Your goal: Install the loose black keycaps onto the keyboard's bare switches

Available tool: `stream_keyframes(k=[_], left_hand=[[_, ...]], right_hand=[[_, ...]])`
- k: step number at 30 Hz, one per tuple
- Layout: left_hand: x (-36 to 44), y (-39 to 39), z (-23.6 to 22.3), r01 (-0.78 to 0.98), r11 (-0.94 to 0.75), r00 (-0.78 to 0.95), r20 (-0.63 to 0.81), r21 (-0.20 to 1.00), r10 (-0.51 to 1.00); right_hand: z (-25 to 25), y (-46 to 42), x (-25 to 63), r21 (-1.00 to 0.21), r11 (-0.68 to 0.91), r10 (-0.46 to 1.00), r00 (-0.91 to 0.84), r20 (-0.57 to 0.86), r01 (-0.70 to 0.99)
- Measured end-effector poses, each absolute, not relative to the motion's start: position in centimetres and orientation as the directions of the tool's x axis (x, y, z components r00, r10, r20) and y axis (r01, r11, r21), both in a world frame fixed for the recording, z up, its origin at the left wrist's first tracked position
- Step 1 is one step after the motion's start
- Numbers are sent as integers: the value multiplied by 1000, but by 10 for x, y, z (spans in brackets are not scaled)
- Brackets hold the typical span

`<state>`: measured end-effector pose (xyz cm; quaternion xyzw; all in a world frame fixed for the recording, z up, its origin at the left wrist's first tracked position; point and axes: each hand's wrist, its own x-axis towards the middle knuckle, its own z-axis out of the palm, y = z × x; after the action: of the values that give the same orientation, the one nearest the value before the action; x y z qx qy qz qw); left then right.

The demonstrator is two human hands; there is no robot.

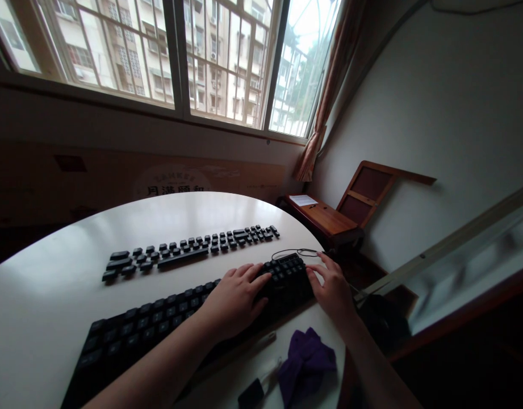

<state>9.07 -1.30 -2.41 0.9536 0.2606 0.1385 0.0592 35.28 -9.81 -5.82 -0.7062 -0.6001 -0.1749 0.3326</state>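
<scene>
A black keyboard (150, 326) lies across the near part of a round white table (40, 295). My left hand (235, 298) rests flat on its right half, fingers stretched out over the keys. At the keyboard's right end my right hand (331, 289) touches the edge keys, its fingers bent and slightly apart. Behind the keyboard, several loose black keycaps (188, 253) are laid out in rows on the table. A thin wire keycap puller (297, 251) lies just beyond the keyboard's right end.
A purple cloth (306, 360) and a small brush with a black end (255, 386) lie at the table's near edge. A wooden chair (329, 218) with a paper on it stands at the right, under a barred window (180, 57).
</scene>
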Motion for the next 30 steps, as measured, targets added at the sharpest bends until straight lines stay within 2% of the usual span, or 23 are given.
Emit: stream_keyframes(k=[3, 15, 24, 30], left_hand=[[91, -13, -23, 481, -857, 827, 230, 183, 514], [90, -11, -28, 469, -861, 819, 268, 196, 507], [91, -13, -24, 481, -856, 823, 237, 191, 516], [91, -14, -24, 488, -850, 822, 224, 198, 524]], right_hand=[[-58, -98, 354, -289, -42, 691, 236, 683, 956], [-58, -99, 352, -262, -37, 732, 204, 650, 964], [-58, -100, 350, -244, -28, 774, 175, 608, 969], [-61, -99, 352, -303, 21, 776, 176, 606, 953]])
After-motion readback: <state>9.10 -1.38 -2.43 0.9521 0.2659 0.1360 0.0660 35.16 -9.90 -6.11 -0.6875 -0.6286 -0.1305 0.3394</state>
